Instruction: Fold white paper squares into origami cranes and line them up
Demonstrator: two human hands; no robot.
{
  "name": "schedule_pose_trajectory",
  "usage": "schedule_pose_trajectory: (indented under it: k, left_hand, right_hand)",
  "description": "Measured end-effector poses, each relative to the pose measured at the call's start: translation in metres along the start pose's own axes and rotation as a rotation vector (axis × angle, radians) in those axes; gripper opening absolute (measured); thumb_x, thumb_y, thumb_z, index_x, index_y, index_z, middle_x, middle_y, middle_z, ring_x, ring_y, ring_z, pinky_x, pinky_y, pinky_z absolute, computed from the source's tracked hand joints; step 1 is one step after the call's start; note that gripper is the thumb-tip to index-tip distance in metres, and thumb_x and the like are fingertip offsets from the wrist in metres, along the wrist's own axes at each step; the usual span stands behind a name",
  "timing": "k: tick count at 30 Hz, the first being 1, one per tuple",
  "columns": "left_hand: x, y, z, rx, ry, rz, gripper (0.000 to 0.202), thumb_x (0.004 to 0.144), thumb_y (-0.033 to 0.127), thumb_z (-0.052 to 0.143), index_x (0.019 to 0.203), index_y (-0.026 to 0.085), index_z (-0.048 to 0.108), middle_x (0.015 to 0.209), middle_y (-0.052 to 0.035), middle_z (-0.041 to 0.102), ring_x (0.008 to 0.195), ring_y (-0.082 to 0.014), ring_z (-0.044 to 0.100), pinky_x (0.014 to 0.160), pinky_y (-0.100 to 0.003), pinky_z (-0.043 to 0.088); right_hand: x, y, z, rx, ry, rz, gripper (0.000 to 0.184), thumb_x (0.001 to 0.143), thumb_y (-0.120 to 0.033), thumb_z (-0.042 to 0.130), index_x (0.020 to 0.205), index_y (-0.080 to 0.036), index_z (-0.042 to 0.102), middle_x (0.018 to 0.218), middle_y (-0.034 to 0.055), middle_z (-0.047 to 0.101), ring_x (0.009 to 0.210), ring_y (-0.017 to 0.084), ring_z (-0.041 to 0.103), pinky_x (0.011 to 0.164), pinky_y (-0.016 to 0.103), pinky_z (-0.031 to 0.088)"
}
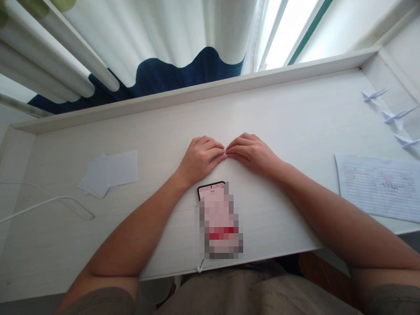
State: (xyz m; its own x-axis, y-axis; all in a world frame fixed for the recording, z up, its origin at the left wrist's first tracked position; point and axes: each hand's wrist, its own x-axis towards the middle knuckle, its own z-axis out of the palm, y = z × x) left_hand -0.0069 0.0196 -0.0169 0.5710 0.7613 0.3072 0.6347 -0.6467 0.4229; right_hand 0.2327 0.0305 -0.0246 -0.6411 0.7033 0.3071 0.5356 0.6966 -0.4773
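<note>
A small white piece point(225, 153) sits between your fingertips, near the middle of the white desk point(170, 127). Your left hand point(206, 155) and your right hand point(251, 152) meet here — fingers bent and drawn together, the tips of both pinching the piece. Your fingers hide most of it; its full shape cannot be told.

Beyond your knuckles, you have desk surface up to the raised back rim point(210, 96). Desk surface also extends to either side of your hands. The front edge runs just ahead of your torso.

On your near side, a phone point(219, 214) lies between your forearms, its screen up and largely pixelated — it takes up the space directly below your hands. To your left, note the loose white papers point(121, 168) and a white cable point(49, 205). To your right, a lined sheet point(380, 186) lies beyond your forearm, with three folded paper pieces point(397, 117) behind it.
</note>
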Motion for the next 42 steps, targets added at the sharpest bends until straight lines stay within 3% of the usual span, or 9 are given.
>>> schedule_pose_trajectory:
  k: [3,14,23,31,42]
  left_hand:
    - [-0.0001,-0.0007,0.0018,-0.012,-0.008,0.035,0.023,0.109,0.032,0.058,0.099,0.024,0.078,0.114,-0.0035,0.083,0.113,-0.0227,0.070,0.105,-0.044,0.045]
    - [0.0003,0.0025,0.0018,-0.029,-0.012,-0.031,0.024,0.110,0.032,0.053,0.104,0.022,0.075,0.116,-0.0056,0.082,0.113,-0.0232,0.069,0.105,-0.043,0.044]
    - [0.0006,0.0019,0.0024,-0.050,0.010,-0.053,0.018,0.107,0.031,0.059,0.106,0.023,0.075,0.113,-0.0043,0.083,0.110,-0.0233,0.070,0.105,-0.044,0.043]
    - [0.0022,0.0043,0.0022,-0.146,0.045,-0.153,0.012,0.098,0.024,0.069,0.088,0.023,0.076,0.108,-0.0023,0.084,0.106,-0.0230,0.071,0.106,-0.046,0.045]
    - [0.0043,0.0046,0.0063,-0.180,0.068,-0.252,0.014,0.097,0.026,0.070,0.083,0.023,0.073,0.104,-0.0011,0.084,0.105,-0.0228,0.070,0.108,-0.049,0.043]
  right_hand:
    - [0.0003,0.0006,-0.0001,0.013,0.010,-0.005,0.026,0.109,-0.032,0.056,0.104,-0.025,0.081,0.111,0.0081,0.081,0.101,0.028,0.065,0.090,0.045,0.049]
    - [-0.0003,-0.0015,0.0012,0.088,0.041,0.030,0.023,0.107,-0.032,0.058,0.099,-0.025,0.078,0.108,0.0078,0.080,0.100,0.028,0.067,0.091,0.046,0.050]
    - [0.0043,-0.0023,0.0054,0.163,0.105,0.167,0.013,0.097,-0.027,0.069,0.087,-0.025,0.076,0.113,0.0097,0.076,0.110,0.032,0.062,0.100,0.053,0.049]
    - [0.0074,-0.0006,0.0032,0.249,0.087,0.242,0.015,0.095,-0.029,0.071,0.083,-0.024,0.076,0.116,0.0101,0.074,0.114,0.033,0.059,0.096,0.053,0.051]
    - [0.0087,-0.0012,0.0074,0.234,0.155,0.293,0.015,0.092,-0.030,0.075,0.078,-0.024,0.074,0.111,0.0106,0.072,0.111,0.033,0.060,0.098,0.055,0.050]
